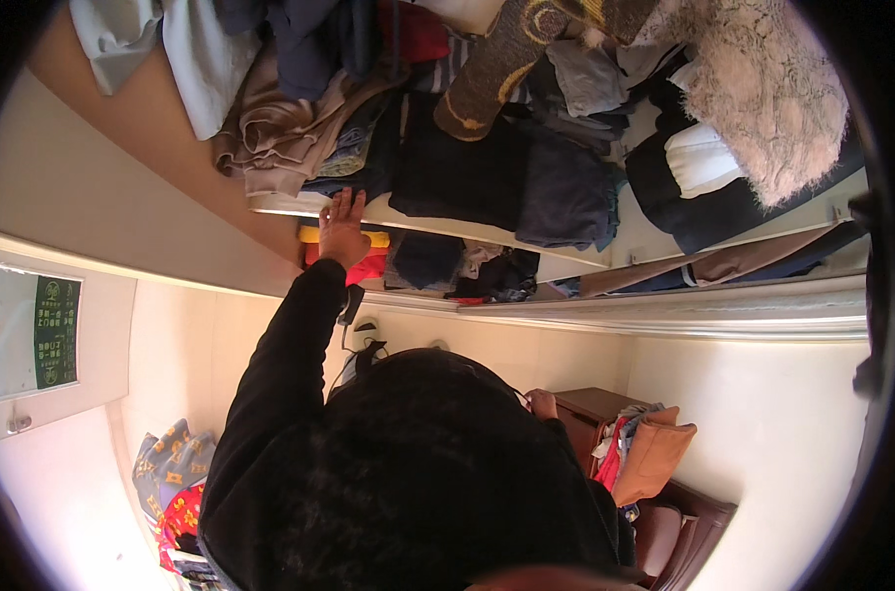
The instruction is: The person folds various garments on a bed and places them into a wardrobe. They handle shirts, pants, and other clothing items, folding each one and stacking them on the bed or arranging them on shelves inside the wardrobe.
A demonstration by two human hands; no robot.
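My left hand [344,230] reaches up to the front edge of a pale wardrobe shelf [447,233], its fingertips over the edge by folded jeans [347,154]. Its fingers are slightly apart and hold nothing I can see. Beside it on this shelf lie a loosely folded tan garment [281,125], folded black cloth [458,166] and a dark grey folded garment [565,185]. Low beside my body is my right hand [542,404], partly hidden; a thin dark cord or strap runs by its fingers, and whether it grips this is unclear.
Below the shelf lie yellow cloth [373,238] and red cloth [366,267]. Hanging clothes, including a fuzzy pink garment [772,96], droop from above. A brown wooden cabinet [584,414] stands at right beside piled clothes with an orange-brown folded piece [650,458]. A door [56,443] is at left.
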